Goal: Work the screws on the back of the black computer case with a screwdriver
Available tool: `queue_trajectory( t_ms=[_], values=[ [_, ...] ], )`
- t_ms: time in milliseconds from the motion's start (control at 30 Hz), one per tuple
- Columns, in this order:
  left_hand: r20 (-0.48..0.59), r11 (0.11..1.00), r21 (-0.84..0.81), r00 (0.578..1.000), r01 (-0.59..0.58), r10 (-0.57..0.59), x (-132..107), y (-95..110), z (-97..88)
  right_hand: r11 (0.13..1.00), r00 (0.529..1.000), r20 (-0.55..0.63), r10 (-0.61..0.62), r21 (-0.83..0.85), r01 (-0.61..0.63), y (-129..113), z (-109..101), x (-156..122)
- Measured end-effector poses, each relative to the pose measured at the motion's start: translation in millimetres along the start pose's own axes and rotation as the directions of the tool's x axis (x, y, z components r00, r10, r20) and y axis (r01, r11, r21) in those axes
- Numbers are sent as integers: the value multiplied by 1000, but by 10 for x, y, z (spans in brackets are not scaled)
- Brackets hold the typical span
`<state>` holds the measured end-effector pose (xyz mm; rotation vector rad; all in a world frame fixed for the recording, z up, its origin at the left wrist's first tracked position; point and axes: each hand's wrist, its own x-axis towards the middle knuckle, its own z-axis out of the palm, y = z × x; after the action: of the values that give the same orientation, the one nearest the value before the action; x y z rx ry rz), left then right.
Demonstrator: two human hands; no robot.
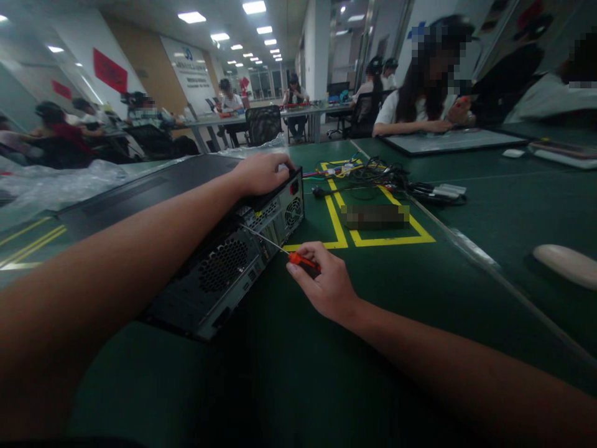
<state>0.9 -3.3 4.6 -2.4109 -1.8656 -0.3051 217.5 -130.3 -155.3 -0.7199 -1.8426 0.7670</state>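
Observation:
A black computer case (153,186) lies on its side on the green table, its metal back panel with vents and ports turned toward me. My left hand (263,173) presses on the top near the far corner, fingers bent at the edge and partly hidden. In my right hand (326,280) is a screwdriver (303,262) with an orange and black handle, the fingers wrapped around it. Its thin shaft points left, and the tip meets the back panel near the slot covers, below my left forearm. Whether the tip sits in a screw is too small to tell.
Bundled cables (387,174) lie beyond the case, over yellow tape marks (396,241). A blurred dark block (375,216) rests there. Clear plastic wrap (60,186) is at left, a pale rounded object (566,264) at right. A co-worker sits across the table by a flat panel (448,142).

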Motion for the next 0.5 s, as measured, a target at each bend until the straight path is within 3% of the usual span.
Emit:
queue_trajectory(
  t_ms=[500],
  values=[
    [-31,1000,9,999,24,-24,-28,41,-1,1000,1000,-4,-1,-27,1,-3,-4,-1]
  ],
)
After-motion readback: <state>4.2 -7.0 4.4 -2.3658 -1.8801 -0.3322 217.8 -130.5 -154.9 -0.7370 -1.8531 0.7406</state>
